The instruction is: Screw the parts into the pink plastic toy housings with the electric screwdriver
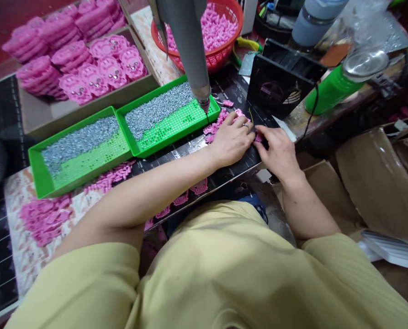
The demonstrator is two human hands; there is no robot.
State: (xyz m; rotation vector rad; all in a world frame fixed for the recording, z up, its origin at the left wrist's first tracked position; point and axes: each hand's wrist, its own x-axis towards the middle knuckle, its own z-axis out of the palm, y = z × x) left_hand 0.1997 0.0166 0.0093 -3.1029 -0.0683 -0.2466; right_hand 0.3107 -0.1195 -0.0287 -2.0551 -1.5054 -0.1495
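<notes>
My left hand (231,140), a ring on one finger, lies over small pink plastic pieces (220,119) on the black bench top. Its fingers are together and curled downward, hiding whatever is under them. Close by on the right, my right hand (279,151) pinches a small pink plastic piece (258,136) between thumb and fingers. The two hands almost meet there. A grey powered screwdriver (192,50) hangs upright just beyond my left hand, its thin bit pointing down at the pink pieces.
Two green trays (78,176) hold small silvery metal parts. Behind them stand a cardboard box (83,107) of stacked pink parts and a red basket (220,59) of pink pieces. A black box-like device (275,84) and a green can (334,89) stand right; cardboard boxes (378,178) sit lower.
</notes>
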